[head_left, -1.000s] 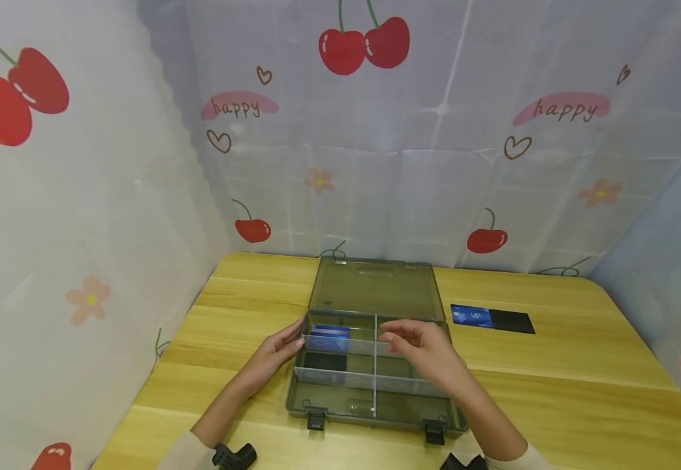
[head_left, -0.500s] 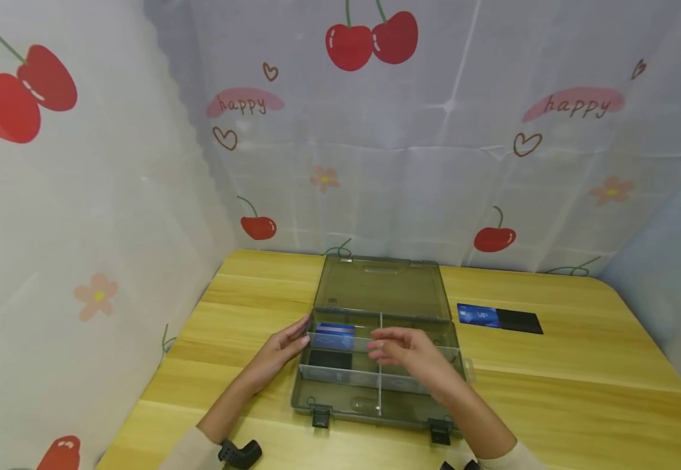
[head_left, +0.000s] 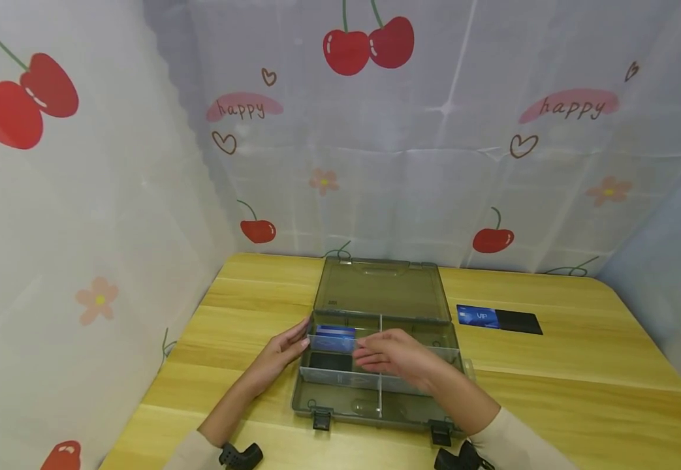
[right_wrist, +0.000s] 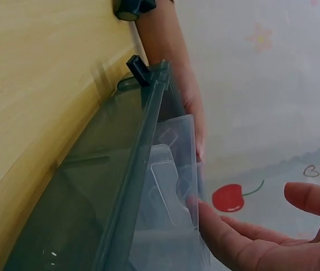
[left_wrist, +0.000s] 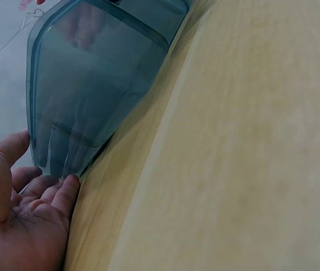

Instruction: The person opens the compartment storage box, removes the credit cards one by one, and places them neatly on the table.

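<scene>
A dark translucent compartment box [head_left: 340, 401] stands on the table with its lid [head_left: 382, 287] folded back. At the box's left wall is my left hand [head_left: 275, 359], its fingers touching the side; the left wrist view shows that hand [left_wrist: 30, 220] at the wall's end. My right hand [head_left: 399, 358] hovers over the middle dividers, nothing in it; in the right wrist view its fingertips are beside a clear divider [right_wrist: 176, 135], the thumb apart. One blue card [head_left: 334, 331] lies in the back left compartment, and a black card [head_left: 330, 361] in the middle left one.
Right of the box, a blue VIP card [head_left: 477, 316] and another black card [head_left: 519, 321] lie end to end on the wooden table [head_left: 581, 365]. Two black latches hang at the box's front edge, the left latch [head_left: 321, 418] lowered. A printed curtain [head_left: 399, 196] encloses the table.
My right hand has moved left across the box, from the right compartments toward the left ones. My left hand stays at the box's left side. The cards have not moved.
</scene>
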`<state>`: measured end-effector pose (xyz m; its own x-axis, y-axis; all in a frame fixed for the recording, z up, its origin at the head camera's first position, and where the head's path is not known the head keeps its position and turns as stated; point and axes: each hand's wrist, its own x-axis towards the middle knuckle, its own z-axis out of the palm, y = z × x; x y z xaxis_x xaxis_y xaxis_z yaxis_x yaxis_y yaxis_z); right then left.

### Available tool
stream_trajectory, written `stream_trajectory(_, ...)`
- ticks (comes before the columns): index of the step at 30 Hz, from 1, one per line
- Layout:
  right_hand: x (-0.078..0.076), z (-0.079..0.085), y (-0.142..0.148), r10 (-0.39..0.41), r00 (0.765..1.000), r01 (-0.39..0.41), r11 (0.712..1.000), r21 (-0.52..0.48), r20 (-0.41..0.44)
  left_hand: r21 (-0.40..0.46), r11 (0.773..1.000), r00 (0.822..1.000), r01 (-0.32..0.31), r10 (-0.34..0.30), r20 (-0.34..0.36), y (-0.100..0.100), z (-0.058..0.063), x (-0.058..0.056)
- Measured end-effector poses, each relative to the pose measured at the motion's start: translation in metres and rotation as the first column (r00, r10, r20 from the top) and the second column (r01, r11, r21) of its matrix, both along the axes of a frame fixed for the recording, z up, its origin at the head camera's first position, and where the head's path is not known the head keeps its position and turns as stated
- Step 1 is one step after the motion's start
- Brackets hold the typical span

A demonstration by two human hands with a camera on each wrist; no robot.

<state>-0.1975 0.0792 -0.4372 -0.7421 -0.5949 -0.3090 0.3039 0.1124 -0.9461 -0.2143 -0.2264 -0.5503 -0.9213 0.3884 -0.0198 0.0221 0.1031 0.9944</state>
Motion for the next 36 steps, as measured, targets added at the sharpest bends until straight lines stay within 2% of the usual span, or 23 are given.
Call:
stream_trajectory(7,-0.005,0.004,-0.010,0.031,0.998,-0.033,0.999,0.034,0.060,0.002,1.000,1.000,-0.008,0.008,-0.019,0.000,-0.001,0.001)
stream_trajectory(16,-0.010,0.001,-0.016,0.005,0.991,-0.012,0.999,0.052,0.133,-0.003,1.000,0.999,0.012,-0.012,-0.049,0.000,-0.001,0.000)
stream_trajectory(27,-0.012,-0.005,-0.025,-0.031,0.985,0.014,0.995,0.099,0.168,0.007,1.000,0.998,0.022,-0.022,-0.055,-0.001,-0.001,0.001)
stream_trajectory(32,-0.013,-0.006,-0.025,-0.004,0.979,-0.009,0.998,0.068,0.202,0.004,1.000,0.999,0.013,-0.013,-0.050,-0.001,-0.002,0.001)
stream_trajectory(36,-0.016,-0.006,-0.023,0.010,0.962,-0.011,1.000,0.000,0.274,0.014,1.000,0.999,0.015,-0.014,-0.038,-0.001,-0.001,0.000)
